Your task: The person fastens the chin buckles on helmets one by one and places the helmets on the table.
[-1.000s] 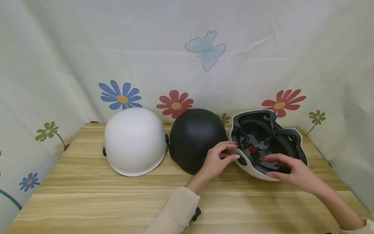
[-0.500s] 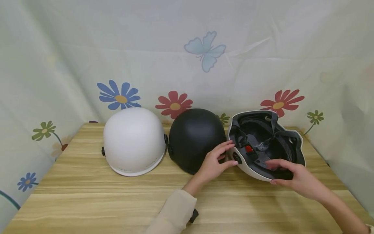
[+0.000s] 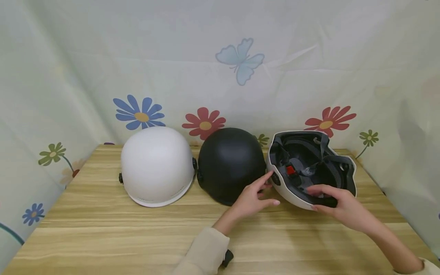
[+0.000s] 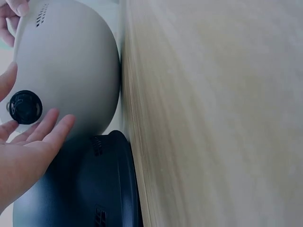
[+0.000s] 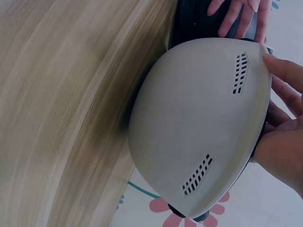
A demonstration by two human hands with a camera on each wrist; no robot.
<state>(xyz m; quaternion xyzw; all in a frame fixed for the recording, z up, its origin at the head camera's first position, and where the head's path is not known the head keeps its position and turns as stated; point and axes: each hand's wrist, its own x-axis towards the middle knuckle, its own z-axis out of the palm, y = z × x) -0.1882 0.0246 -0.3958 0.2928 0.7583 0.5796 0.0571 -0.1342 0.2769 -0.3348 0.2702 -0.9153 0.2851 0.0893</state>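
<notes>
An upturned white helmet lies at the table's right, its black padded inside facing up with dark straps and a red buckle. My right hand grips its near rim, fingers inside and thumb outside; the right wrist view shows the thumb at the edge of the vented shell. At the helmet's left side, my left hand has its fingers extended, fingertips right by the round black knob. Its thumb points away from the other fingers. In the left wrist view this hand also overlaps the black helmet.
Left of the upturned helmet stands a black helmet, dome up and close beside it. Farther left is another white helmet, also dome up. A flowered curtain hangs behind the wooden table.
My right hand has gone from hovering over the near rim to gripping it. My left hand has slid slightly down along the helmet's side. The upturned helmet has shifted slightly.
</notes>
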